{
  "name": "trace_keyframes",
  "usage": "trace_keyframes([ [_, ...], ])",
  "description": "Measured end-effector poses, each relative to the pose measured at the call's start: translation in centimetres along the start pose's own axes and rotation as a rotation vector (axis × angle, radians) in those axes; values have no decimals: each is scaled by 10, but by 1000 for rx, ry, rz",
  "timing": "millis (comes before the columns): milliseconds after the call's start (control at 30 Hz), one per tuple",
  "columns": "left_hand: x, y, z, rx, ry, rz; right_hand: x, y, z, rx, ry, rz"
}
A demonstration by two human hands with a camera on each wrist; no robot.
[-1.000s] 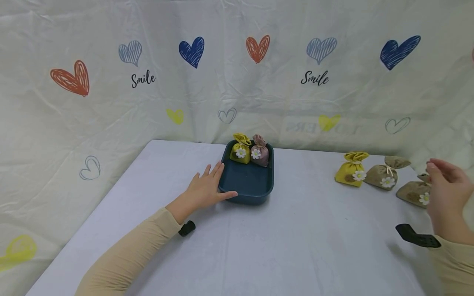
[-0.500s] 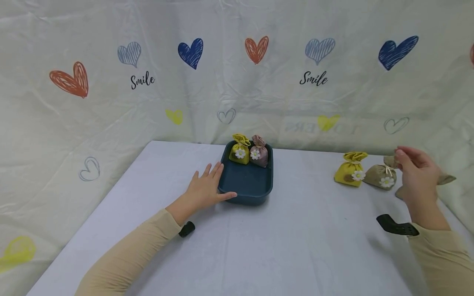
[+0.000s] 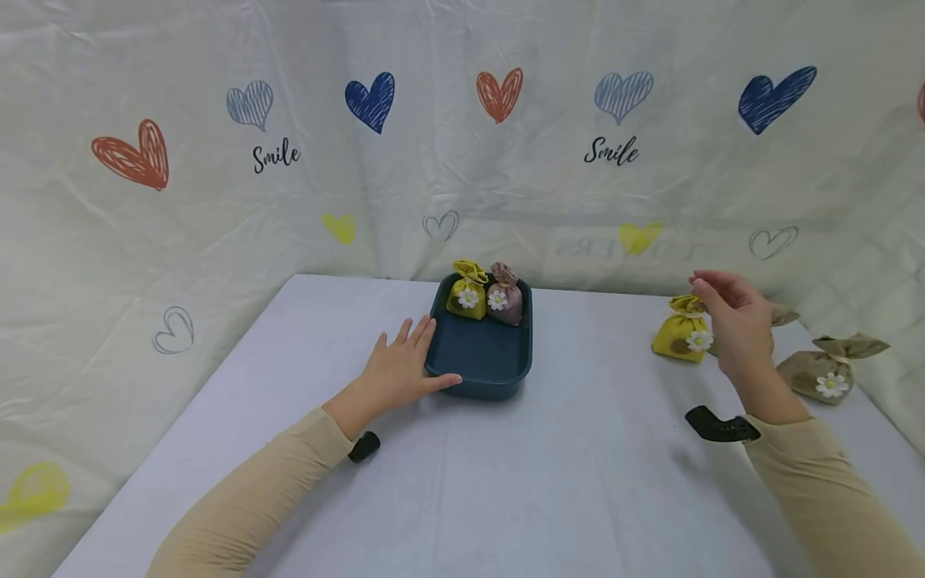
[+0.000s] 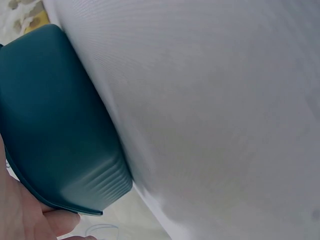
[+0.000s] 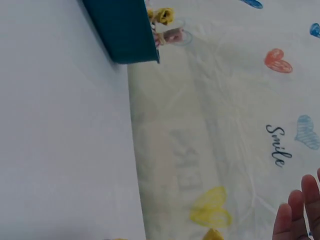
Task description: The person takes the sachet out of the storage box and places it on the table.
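One spread left hand [image 3: 393, 371] rests against our dark teal, rounded rectangular tray [image 3: 482, 391]; we'd keep it steady. Rightward, on the white table [image 3: 578, 482], stands the tied yellow fabric bag [image 3: 674, 335]; by its gathered top, our right hand [image 3: 743, 327] seems unclosed, fingers extended; we'd pinch centrally.

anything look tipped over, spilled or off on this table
Nothing looks spilled or damaged. Mildly askew: the brown cloth pouch with a white flower at far right, its tied neck slanting sideways, whereas the yellow cloth pouch beside the right hand stands upright.
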State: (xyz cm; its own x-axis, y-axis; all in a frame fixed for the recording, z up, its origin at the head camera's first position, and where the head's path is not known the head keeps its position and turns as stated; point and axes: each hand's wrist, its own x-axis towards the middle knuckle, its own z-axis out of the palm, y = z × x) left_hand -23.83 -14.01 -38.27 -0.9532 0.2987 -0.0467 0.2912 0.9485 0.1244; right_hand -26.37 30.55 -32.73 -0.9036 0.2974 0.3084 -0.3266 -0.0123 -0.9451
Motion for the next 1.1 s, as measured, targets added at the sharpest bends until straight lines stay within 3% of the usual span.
trace_keyframes([
  [233, 0, 1, -1, 3, -2, -5, -3, 17, 27, -104, -119, -74],
  [533, 0, 1, 1, 9, 2, -5, -4, 25, 56, -374, -198, -172],
  [833, 1, 1, 0, 7, -1, -3, 3, 31, 74, -481, -303, -218],
  [1100, 0, 0, -1, -12, 1, 5, 8, 35, 88, -495, -369, -290],
])
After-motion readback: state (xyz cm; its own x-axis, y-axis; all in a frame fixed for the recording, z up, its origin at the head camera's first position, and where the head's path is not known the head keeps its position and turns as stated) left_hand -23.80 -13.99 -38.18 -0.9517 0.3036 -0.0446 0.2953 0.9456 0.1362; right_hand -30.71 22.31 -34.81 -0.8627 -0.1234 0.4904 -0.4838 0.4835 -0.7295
